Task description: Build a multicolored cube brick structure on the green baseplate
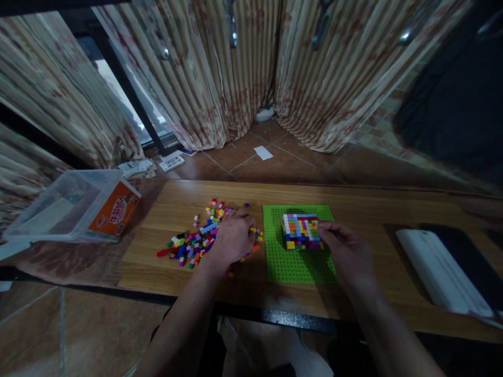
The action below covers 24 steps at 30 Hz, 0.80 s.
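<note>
A block built of many coloured toy bricks [301,233] stands on the green baseplate [277,267]. At its right side is my right hand [348,251], thumb and forefinger closed on the upper right edge. My left hand [236,235] is over the right part of a loose heap of small toy bricks [196,243], left of the baseplate. Its fingers curl down among yellow and orange bricks. Whatever the left fingertips pinch is too small and partly hidden to make out.
On the wooden table [149,272], a white device [426,267] lies at the right beside a dark flat object [467,251]. At the left stands a clear plastic bin [74,183] with an orange label. Striped curtains [196,78] hang behind the table.
</note>
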Motion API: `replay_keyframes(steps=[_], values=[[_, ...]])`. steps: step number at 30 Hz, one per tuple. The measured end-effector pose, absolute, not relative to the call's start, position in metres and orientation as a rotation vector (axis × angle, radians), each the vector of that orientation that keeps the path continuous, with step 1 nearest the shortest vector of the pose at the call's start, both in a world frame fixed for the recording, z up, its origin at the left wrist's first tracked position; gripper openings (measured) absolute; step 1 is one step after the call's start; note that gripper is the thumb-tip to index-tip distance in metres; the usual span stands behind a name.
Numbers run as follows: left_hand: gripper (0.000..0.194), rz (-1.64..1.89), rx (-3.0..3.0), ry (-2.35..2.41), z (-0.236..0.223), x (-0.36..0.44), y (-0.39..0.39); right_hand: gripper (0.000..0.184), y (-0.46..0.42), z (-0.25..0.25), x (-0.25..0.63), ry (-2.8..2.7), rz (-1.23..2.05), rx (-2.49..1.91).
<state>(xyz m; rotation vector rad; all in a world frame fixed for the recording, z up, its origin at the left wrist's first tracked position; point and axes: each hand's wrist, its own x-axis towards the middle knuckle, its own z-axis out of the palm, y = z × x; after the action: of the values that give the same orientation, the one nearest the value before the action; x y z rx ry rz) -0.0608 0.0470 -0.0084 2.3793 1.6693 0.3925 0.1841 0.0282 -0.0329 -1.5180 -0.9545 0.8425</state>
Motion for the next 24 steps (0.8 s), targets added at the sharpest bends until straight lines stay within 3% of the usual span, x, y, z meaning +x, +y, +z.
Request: replay_keyframes(steps=[10,24], values=[[0.015,0.490,2.275,1.579,0.001,-0.091,0.049,0.023,0.026,-0.033,0.186,-0.956,0.849,-1.577],[0.031,0.502,2.256,1.680,0.000,-0.107,0.050,0.023,0.026,-0.028,0.186,-0.949,0.835,-1.654]])
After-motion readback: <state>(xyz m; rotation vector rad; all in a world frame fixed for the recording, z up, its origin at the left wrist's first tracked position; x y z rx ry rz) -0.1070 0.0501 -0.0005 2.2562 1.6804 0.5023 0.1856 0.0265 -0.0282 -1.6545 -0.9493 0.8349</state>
